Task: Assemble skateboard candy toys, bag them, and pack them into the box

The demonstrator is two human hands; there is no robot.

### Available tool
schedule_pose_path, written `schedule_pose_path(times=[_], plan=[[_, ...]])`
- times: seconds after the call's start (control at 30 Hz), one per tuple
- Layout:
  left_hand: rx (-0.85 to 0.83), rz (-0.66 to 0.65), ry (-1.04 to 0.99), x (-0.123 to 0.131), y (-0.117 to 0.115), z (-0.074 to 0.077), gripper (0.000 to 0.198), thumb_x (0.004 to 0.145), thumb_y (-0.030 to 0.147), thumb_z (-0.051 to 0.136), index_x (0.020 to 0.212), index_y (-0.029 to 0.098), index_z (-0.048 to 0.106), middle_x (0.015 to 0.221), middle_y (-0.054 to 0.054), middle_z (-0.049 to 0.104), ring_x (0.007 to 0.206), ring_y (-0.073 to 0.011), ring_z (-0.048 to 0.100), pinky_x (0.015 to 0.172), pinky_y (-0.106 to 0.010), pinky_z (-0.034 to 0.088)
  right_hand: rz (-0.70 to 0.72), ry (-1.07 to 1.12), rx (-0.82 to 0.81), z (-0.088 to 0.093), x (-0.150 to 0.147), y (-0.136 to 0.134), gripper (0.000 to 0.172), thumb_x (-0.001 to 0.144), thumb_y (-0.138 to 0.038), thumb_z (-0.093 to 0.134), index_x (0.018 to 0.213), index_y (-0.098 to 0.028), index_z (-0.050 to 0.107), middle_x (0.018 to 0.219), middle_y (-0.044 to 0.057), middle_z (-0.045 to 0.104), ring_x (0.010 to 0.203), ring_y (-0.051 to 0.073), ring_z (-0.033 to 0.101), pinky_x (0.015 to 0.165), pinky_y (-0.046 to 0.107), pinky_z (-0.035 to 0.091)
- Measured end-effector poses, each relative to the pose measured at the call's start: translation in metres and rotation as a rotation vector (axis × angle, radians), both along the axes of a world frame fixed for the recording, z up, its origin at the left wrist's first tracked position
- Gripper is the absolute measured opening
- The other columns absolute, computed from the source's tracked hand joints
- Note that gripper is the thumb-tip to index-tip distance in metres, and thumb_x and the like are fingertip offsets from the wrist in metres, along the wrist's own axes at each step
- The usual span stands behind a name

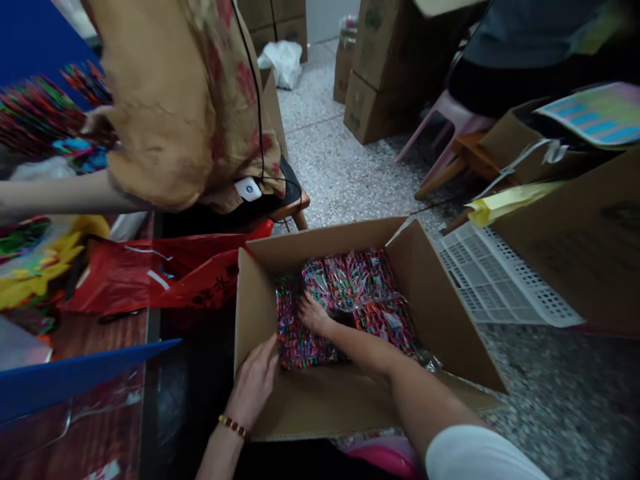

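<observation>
An open cardboard box [330,410] holds clear plastic packs [350,273] of small multicoloured items, in a back row and at the left and right. Deep inside the box, my right hand [314,315] rests on the packs at the left, fingers spread and pointing away. My left hand [256,377], with a beaded bracelet [233,425] at its wrist, lies over the box's left wall near the front corner, fingers extended and no item visible in it. A dark gap shows between the packs beside my right wrist.
At the left, a wooden table [75,333] bears a red plastic bag [200,273] and colourful bundles [40,110]. A seated person [165,100] is beyond it. Right of the box are a white basket [505,273] and another carton [575,247]; stacked cartons stand behind.
</observation>
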State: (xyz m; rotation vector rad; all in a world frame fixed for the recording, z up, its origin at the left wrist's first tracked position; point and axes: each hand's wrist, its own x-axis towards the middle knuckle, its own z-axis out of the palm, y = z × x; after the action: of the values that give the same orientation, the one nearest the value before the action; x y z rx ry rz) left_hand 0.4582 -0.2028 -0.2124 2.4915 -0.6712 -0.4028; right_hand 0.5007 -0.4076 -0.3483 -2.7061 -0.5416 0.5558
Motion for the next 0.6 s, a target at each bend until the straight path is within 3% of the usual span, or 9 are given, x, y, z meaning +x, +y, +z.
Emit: schedule_pose_path(times=[0.17,0.3,0.4,0.47,0.6], plan=[[-0.060,0.156,-0.077,-0.042,0.021,0.028,0.036,0.093,0.027,0.038,0.121,0.016,0.056,0.118,-0.010,0.064,0.108,-0.0182,0.061,0.094,-0.034,0.052,0.167,-0.015,0.082,0.025,-0.046,-0.002,0.022,0.088,-0.019,0.051,0.102,-0.021,0.067,0.118,0.003,0.064,0.132,0.018,0.035,0.117,0.041,0.010],[-0.068,0.226,-0.072,-0.062,0.033,0.038,0.035,0.093,0.029,0.039,0.120,0.018,0.058,0.117,-0.008,0.065,0.108,-0.0188,0.061,0.095,-0.036,0.052,0.117,0.025,0.031,0.038,-0.098,-0.048,0.025,0.083,-0.016,0.053,0.102,-0.021,0.068,0.122,0.006,0.062,0.129,0.022,0.039,0.113,0.043,0.021],[-0.091,0.251,-0.042,-0.061,0.025,0.042,0.035,0.093,0.029,0.039,0.119,0.018,0.059,0.117,-0.008,0.065,0.108,-0.0187,0.061,0.095,-0.036,0.051,0.035,0.027,-0.058,0.041,-0.116,-0.094,0.038,0.082,-0.006,0.045,0.115,-0.014,0.062,0.132,0.015,0.053,0.129,0.029,0.040,0.106,0.054,0.029],[-0.130,0.238,-0.003,-0.058,0.013,0.044,0.035,0.093,0.028,0.038,0.120,0.018,0.058,0.116,-0.008,0.065,0.107,-0.0175,0.062,0.094,-0.034,0.052,0.015,0.025,-0.095,0.043,-0.119,-0.114,0.040,0.081,-0.004,0.044,0.115,-0.016,0.062,0.133,0.014,0.052,0.129,0.030,0.039,0.104,0.054,0.030],[-0.183,0.165,0.054,-0.057,-0.010,0.040,0.036,0.093,0.027,0.038,0.122,0.020,0.057,0.114,-0.007,0.066,0.105,-0.0166,0.062,0.096,-0.034,0.051,-0.069,0.014,-0.186,0.048,-0.127,-0.124,0.042,0.087,-0.006,0.039,0.122,-0.020,0.056,0.136,0.014,0.048,0.126,0.031,0.041,0.102,0.053,0.031]])
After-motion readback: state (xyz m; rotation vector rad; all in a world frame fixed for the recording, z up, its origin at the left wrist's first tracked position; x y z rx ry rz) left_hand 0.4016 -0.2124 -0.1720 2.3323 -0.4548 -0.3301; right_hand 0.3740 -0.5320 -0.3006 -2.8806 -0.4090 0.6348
